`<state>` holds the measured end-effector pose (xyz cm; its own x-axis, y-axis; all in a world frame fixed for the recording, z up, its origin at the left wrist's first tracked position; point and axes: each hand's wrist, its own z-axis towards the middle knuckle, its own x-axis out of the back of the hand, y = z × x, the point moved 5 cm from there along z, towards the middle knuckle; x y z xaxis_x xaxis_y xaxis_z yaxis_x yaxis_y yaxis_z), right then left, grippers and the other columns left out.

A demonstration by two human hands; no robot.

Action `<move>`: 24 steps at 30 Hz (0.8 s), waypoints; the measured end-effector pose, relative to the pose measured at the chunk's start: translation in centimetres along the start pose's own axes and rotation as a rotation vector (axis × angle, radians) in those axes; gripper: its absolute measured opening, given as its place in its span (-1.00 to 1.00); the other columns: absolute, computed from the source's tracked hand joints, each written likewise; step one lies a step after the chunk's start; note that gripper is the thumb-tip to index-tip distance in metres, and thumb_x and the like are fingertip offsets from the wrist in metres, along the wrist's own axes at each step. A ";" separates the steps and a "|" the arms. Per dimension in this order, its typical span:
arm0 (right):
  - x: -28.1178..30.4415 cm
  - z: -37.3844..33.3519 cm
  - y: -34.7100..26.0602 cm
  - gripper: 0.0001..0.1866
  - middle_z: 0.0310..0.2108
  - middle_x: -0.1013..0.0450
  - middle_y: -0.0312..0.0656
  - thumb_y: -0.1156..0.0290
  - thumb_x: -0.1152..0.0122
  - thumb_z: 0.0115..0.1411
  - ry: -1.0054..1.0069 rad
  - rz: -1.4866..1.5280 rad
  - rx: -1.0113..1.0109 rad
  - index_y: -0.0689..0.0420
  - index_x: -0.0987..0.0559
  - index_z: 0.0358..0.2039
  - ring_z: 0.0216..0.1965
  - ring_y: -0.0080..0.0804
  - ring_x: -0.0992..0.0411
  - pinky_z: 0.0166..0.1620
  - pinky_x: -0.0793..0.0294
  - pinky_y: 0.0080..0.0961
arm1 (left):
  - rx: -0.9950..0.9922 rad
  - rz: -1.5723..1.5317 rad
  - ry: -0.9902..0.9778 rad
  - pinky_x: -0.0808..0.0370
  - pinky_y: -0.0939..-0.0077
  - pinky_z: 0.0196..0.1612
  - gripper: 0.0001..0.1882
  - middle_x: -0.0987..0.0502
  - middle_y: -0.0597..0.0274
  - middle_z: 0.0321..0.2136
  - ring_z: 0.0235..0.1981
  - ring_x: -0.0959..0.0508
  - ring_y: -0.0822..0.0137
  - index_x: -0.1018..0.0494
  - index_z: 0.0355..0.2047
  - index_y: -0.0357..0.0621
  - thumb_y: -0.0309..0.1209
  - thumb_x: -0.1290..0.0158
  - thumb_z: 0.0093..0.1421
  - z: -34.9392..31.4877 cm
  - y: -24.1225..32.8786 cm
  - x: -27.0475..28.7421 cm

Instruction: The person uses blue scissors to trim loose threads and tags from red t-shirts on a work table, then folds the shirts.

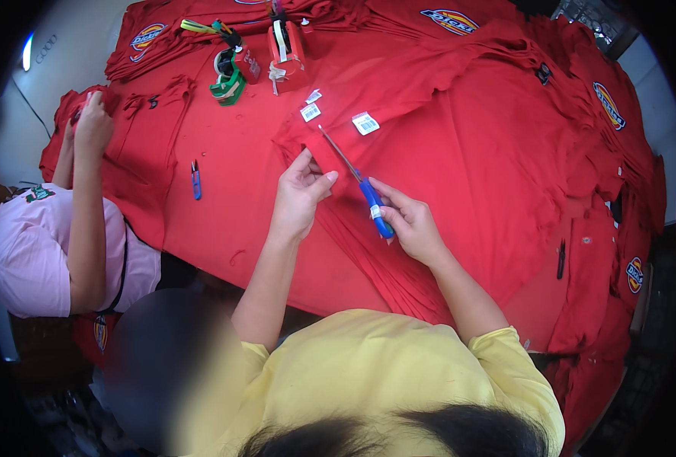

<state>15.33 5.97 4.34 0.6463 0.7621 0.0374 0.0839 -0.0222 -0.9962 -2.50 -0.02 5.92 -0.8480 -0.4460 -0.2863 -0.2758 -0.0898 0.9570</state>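
My left hand point(298, 199) pinches the edge of a red T-shirt point(460, 167) between thumb and fingers. In my right hand point(413, 227) is a blue-handled screwdriver-like tool point(371, 199), with white tape on its handle. Its long, thin metal shaft slants up and left over the shirt, the tip lying just beyond my left fingers. White barcode labels show near that tip: one label point(365, 123) is on the shirt to its right, another label point(310, 113) to its upper left. The tool's exact kind is hard to make out.
A red tape dispenser point(289, 68), a green tape dispenser point(228, 85) and a red pen holder point(247, 64) stand at the back. Blue snips point(196, 181) lie left. Red shirts pile up along the right point(601, 190). A co-worker in pink point(48, 244) handles a red garment at left.
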 end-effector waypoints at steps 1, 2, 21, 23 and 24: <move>0.0 -0.1 0.3 -0.51 -0.40 -0.44 -0.20 0.51 0.08 0.27 -0.016 0.115 -0.040 0.11 -0.27 0.23 -0.52 -0.62 -0.38 -0.50 -0.44 -0.68 | 0.002 0.009 0.000 -0.46 0.68 -0.27 -0.54 -0.49 0.29 -0.22 -0.27 -0.51 0.53 -0.32 0.08 -0.22 -0.64 -0.05 0.14 0.2 -0.1 0.2; 0.3 -0.3 0.1 -0.51 -0.40 -0.44 -0.20 0.51 0.09 0.27 -0.018 0.158 -0.047 0.13 -0.27 0.23 -0.53 -0.61 -0.38 -0.52 -0.43 -0.69 | 0.001 0.019 0.003 -0.48 0.67 -0.24 -0.52 -0.49 0.28 -0.19 -0.24 -0.51 0.52 -0.30 0.10 -0.21 -0.64 -0.05 0.14 0.3 -0.1 0.3; 20.6 -31.6 6.3 -0.64 -0.37 -0.46 0.26 0.40 -0.02 0.23 0.946 -1.122 -0.627 0.17 -0.41 0.04 -0.29 0.21 -0.46 -0.28 -0.39 -0.03 | -0.814 1.374 0.107 -0.39 0.34 -0.11 -0.81 -0.51 0.14 -0.29 -0.23 -0.48 0.15 -0.51 -0.35 -0.14 -0.28 -0.14 0.14 6.2 -1.6 4.0; 20.0 -32.0 7.1 -0.65 -0.32 -0.47 0.22 0.46 -0.02 0.23 0.950 -1.215 -0.535 0.20 -0.37 0.03 -0.24 0.18 -0.45 -0.25 -0.39 -0.05 | -0.777 1.472 0.065 -0.40 0.34 -0.13 -0.80 -0.51 0.13 -0.30 -0.23 -0.49 0.15 -0.52 -0.34 -0.13 -0.27 -0.12 0.16 6.8 -3.2 5.3; 19.9 -32.1 7.5 -0.66 -0.28 -0.46 0.22 0.48 -0.02 0.21 0.971 -1.241 -0.515 0.22 -0.37 0.02 -0.24 0.19 -0.45 -0.24 -0.39 -0.05 | -0.729 1.465 0.051 -0.42 0.33 -0.16 -0.79 -0.52 0.11 -0.33 -0.26 -0.50 0.14 -0.52 -0.35 -0.15 -0.26 -0.12 0.17 7.7 -3.4 6.8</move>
<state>53.12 0.18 0.10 0.1834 -0.1795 0.9665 0.9743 -0.0975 -0.2030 -10.78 4.12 0.42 -0.1594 -0.5498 0.8200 0.9753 0.0408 0.2169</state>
